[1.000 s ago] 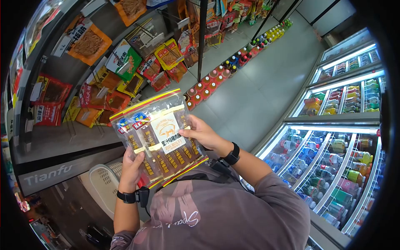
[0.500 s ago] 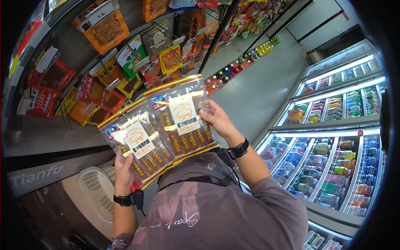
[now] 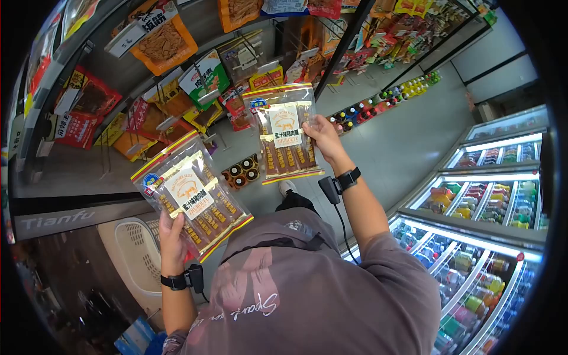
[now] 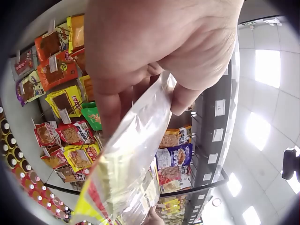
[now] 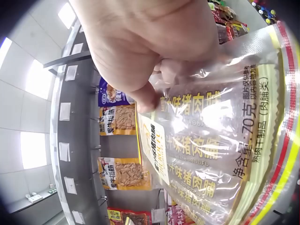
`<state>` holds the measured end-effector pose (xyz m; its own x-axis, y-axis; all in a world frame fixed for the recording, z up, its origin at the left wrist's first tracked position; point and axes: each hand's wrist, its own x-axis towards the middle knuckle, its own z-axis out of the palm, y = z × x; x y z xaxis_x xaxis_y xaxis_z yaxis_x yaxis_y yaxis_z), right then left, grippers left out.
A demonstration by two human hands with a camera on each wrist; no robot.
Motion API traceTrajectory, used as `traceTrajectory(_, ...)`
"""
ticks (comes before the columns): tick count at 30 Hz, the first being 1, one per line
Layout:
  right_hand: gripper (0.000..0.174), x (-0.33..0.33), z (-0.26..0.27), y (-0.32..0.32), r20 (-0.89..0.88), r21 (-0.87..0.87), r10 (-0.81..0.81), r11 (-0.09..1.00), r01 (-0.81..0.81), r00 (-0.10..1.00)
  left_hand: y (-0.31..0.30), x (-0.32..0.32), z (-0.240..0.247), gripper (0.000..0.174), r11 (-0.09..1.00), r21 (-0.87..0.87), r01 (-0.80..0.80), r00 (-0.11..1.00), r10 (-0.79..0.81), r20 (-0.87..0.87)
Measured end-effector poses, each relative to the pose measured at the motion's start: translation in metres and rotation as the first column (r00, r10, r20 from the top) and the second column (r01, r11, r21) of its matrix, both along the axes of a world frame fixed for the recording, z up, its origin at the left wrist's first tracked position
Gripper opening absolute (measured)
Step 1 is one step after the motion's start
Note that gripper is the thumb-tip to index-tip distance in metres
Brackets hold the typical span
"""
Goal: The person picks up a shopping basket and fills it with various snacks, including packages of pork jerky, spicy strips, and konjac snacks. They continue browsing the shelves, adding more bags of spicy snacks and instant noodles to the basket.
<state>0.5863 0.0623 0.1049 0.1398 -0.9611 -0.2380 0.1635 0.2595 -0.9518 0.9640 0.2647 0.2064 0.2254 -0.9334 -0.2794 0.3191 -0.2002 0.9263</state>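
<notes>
Two clear bags of pork jerky with red and yellow edges are held apart in the head view. My left hand (image 3: 173,239) pinches the lower left edge of the left jerky bag (image 3: 190,195), which tilts to the left. With thumb on the front, my right hand (image 3: 325,142) grips the right edge of the other jerky bag (image 3: 287,127), held higher and nearly upright. Both show a white pig label and brown strips inside. The left wrist view catches the left bag (image 4: 136,140) edge-on; in the right wrist view, gold lettering covers the right bag (image 5: 201,126).
Hanging snack packets (image 3: 163,47) fill the dark rack at the left and ahead. Rows of bottles (image 3: 384,100) stand on the floor beyond the right bag. Lit drink coolers (image 3: 473,219) line the right side. A pale plastic basket (image 3: 121,248) sits at lower left.
The two bags, overlapped at first, have been drawn apart. My right hand has moved up and to the right with one bag; the left hand keeps the other at lower left.
</notes>
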Motion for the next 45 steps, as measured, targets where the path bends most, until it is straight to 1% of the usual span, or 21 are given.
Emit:
traceTrajectory(1, 0.034, -0.005, -0.009, -0.012, -0.031, 0.009, 0.023, 1.000, -0.023, 0.999, -0.005, -0.011, 0.004, 0.049, 1.000, -0.012, -0.015, 1.000, 0.016, 0.027)
traceTrajectory(3, 0.034, -0.014, -0.029, -0.035, -0.012, 0.036, 0.058, 0.998, -0.057, 0.998, -0.012, -0.030, 0.011, 0.050, 0.999, -0.016, -0.045, 0.997, 0.046, 0.065)
traceTrajectory(5, 0.034, -0.014, -0.055, -0.060, 0.011, -0.033, 0.042, 0.999, -0.042, 0.999, -0.020, -0.047, 0.016, 0.050, 0.998, -0.011, -0.058, 0.994, 0.059, 0.091)
traceTrajectory(6, 0.034, -0.014, -0.055, -0.071, -0.075, -0.040, 0.077, 0.996, -0.080, 0.994, -0.023, -0.056, 0.021, 0.050, 0.997, -0.009, -0.079, 0.992, 0.079, 0.101)
traceTrajectory(7, 0.034, -0.013, -0.056, -0.080, -0.068, -0.033, 0.092, 0.995, -0.095, 0.993, -0.026, -0.064, 0.023, 0.050, 0.996, -0.002, -0.094, 0.990, 0.093, 0.107)
traceTrajectory(9, 0.034, -0.008, -0.058, -0.099, 0.020, -0.026, 0.120, 0.992, -0.120, 0.993, -0.029, -0.077, 0.024, 0.048, 0.996, -0.004, -0.094, 0.988, 0.094, 0.121)
traceTrajectory(14, 0.035, 0.003, -0.069, -0.128, 0.015, 0.006, 0.180, 0.984, -0.180, 0.984, -0.028, -0.099, 0.024, 0.047, 0.985, 0.043, -0.168, 0.981, 0.163, 0.103)
traceTrajectory(16, 0.038, 0.008, -0.079, -0.134, 0.099, -0.034, 0.227, 0.974, -0.224, 0.969, -0.024, -0.103, 0.022, 0.046, 0.978, 0.055, -0.200, 0.977, 0.195, 0.091)
traceTrajectory(20, 0.041, 0.012, -0.082, -0.138, 0.136, -0.051, 0.251, 0.968, -0.247, 0.958, -0.020, -0.107, 0.022, 0.046, 0.973, 0.059, -0.223, 0.968, 0.214, 0.129)
traceTrajectory(22, 0.042, 0.011, -0.075, -0.133, 0.148, -0.008, 0.212, 0.977, -0.213, 0.966, -0.020, -0.110, 0.023, 0.046, 0.970, 0.053, -0.237, 0.965, 0.228, 0.129)
traceTrajectory(25, 0.042, 0.013, -0.087, -0.131, 0.177, -0.058, 0.256, 0.967, -0.249, 0.950, -0.022, -0.107, 0.024, 0.046, 0.967, 0.052, -0.249, 0.961, 0.241, 0.134)
traceTrajectory(27, 0.041, 0.014, -0.093, -0.130, 0.159, -0.028, 0.251, 0.968, -0.250, 0.955, -0.024, -0.107, 0.025, 0.045, 0.967, 0.051, -0.249, 0.961, 0.240, 0.135)
traceTrajectory(29, 0.040, 0.016, -0.098, -0.130, 0.168, -0.069, 0.182, 0.983, -0.173, 0.969, -0.026, -0.106, 0.027, 0.045, 0.970, 0.055, -0.237, 0.964, 0.228, 0.139)
traceTrajectory(32, 0.040, 0.020, -0.095, -0.138, 0.194, -0.081, 0.169, 0.984, -0.156, 0.966, -0.030, -0.104, 0.026, 0.046, 0.975, 0.057, -0.217, 0.969, 0.207, 0.138)
traceTrajectory(35, 0.040, 0.026, -0.080, -0.146, 0.181, -0.055, 0.165, 0.986, -0.158, 0.970, -0.033, -0.101, 0.026, 0.047, 0.977, 0.063, -0.206, 0.970, 0.195, 0.145)
traceTrajectory(36, 0.040, 0.029, -0.084, -0.152, 0.177, -0.053, 0.168, 0.986, -0.161, 0.970, -0.033, -0.100, 0.025, 0.047, 0.978, 0.065, -0.200, 0.970, 0.188, 0.156)
traceTrajectory(38, 0.042, 0.037, -0.095, -0.166, 0.152, -0.048, 0.105, 0.994, -0.099, 0.983, -0.033, -0.096, 0.022, 0.048, 0.976, 0.081, -0.200, 0.969, 0.185, 0.165)
traceTrajectory(41, 0.043, 0.050, -0.105, -0.193, 0.105, -0.087, 0.099, 0.992, -0.090, 0.990, -0.029, -0.092, 0.018, 0.049, 0.975, 0.104, -0.195, 0.966, 0.172, 0.195)
traceTrajectory(42, 0.042, 0.057, -0.097, -0.197, 0.069, -0.097, 0.043, 0.995, -0.036, 0.997, -0.028, -0.091, 0.017, 0.048, 0.977, 0.108, -0.186, 0.963, 0.159, 0.215)
traceTrajectory(43, 0.042, 0.062, -0.101, -0.206, 0.065, -0.091, 0.054, 0.995, -0.048, 0.996, -0.027, -0.092, 0.016, 0.048, 0.974, 0.114, -0.197, 0.962, 0.170, 0.213)
traceTrajectory(45, 0.038, 0.074, -0.108, -0.230, -0.009, -0.184, 0.074, 0.980, -0.075, 0.997, -0.026, -0.094, 0.016, 0.049, 0.967, 0.116, -0.225, 0.948, 0.190, 0.254)
